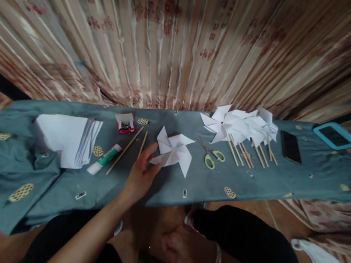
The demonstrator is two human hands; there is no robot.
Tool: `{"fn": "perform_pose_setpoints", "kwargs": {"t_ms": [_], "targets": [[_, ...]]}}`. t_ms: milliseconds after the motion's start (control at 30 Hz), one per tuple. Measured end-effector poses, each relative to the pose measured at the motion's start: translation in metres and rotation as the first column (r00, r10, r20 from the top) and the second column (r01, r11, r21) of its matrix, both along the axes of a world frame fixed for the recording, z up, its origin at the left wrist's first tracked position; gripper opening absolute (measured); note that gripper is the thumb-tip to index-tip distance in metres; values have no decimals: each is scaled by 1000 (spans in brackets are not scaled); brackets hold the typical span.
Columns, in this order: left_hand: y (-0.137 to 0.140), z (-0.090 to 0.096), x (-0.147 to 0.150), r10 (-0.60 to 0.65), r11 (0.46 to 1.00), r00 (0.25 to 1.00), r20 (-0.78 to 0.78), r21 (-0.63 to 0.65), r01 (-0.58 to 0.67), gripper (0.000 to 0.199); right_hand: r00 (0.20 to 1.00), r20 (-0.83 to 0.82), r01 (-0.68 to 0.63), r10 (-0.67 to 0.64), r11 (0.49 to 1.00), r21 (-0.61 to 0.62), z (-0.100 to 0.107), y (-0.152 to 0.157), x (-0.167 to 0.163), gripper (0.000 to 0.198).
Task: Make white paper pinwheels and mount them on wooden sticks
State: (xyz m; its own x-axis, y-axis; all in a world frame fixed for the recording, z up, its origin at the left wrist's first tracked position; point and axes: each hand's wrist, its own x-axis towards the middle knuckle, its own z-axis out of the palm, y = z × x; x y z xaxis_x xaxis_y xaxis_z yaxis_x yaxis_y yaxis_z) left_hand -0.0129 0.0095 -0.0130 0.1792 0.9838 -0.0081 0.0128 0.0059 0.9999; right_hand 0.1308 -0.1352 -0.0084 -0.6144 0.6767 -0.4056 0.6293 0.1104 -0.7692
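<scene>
A folded white paper pinwheel point(174, 151) with no stick showing lies flat in the middle of the table. My left hand point(141, 172) is at its lower left blade, thumb and fingers apart, with the fingertips touching or very close to the paper. Just beyond that hand lies a short wooden stick point(143, 143), its lower end partly covered by the fingers. My right hand point(179, 246) is down below the table edge, above my lap, in deep shadow. Its fingers look curled together, and whatever they may hold is hidden.
To the left are stacked white paper point(64, 138), a glue stick point(104, 159), another wooden stick point(124, 150) and a red box point(126, 125) of small metal pins. Rightward lie green-handled scissors point(209, 161), several finished pinwheels point(224, 125), a black phone point(291, 146) and a blue-framed device point(335, 136).
</scene>
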Motion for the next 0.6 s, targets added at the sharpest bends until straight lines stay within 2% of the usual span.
{"fn": "perform_pose_setpoints", "kwargs": {"t_ms": [33,100,167,233,300,367,467,600], "targets": [[1,-2,2,15,999,999,46,-36,-13,56,999,-14,29,-29,1000,-2,11,5,10,9],[5,-6,4,44,995,995,94,-93,-35,63,968,-120,224,-219,974,29,35,23,29,9],[11,-6,5,58,991,994,89,-124,-47,68,870,-252,458,-424,884,94,54,49,47,12],[17,-5,5,72,988,995,67,-143,-62,71,760,-331,627,-559,764,149,61,78,60,8],[25,-5,5,70,985,996,50,-159,-62,74,646,-425,729,-634,678,97,58,104,71,11],[32,-6,6,54,986,998,29,-157,-49,78,569,-475,789,-671,608,84,47,122,77,14],[42,-9,8,21,995,999,-45,-93,-25,85,501,-517,835,-694,546,77,28,134,82,16],[52,-13,12,4,999,970,-245,53,9,87,460,-511,870,-726,483,96,13,135,85,15]]}}
